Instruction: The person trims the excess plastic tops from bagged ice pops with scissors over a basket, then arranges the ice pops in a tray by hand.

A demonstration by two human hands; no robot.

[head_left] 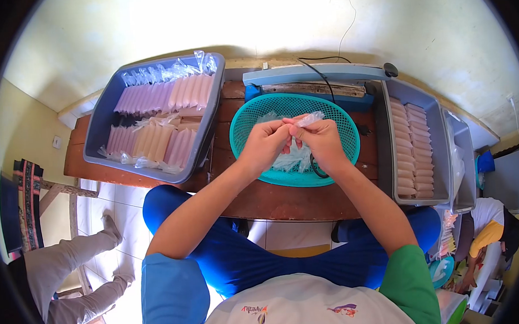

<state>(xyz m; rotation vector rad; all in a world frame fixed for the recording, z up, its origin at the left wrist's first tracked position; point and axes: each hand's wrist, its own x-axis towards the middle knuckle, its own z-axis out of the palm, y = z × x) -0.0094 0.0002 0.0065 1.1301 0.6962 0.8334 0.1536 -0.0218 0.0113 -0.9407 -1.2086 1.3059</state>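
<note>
My left hand [268, 143] and my right hand [321, 139] meet fingertip to fingertip above a teal mesh basket [237, 131]. Both are closed in a pinch. A crumpled piece of clear plastic [310, 119] sticks out above the right hand's fingers; its lower part is hidden between the two hands. Loose clear plastic pieces [294, 161] lie inside the basket under my wrists. Just behind the basket stands a blue impulse sealer [319, 72] with a long arm and a black knob.
At left, a grey tub [222, 76] holds rows of filled pink and purple plastic tubes. Another grey tub [442, 146] at right holds stacked pinkish tubes. A black cord runs from the sealer. One person's legs [76, 254] show at left; another person [489, 226] bends at far right.
</note>
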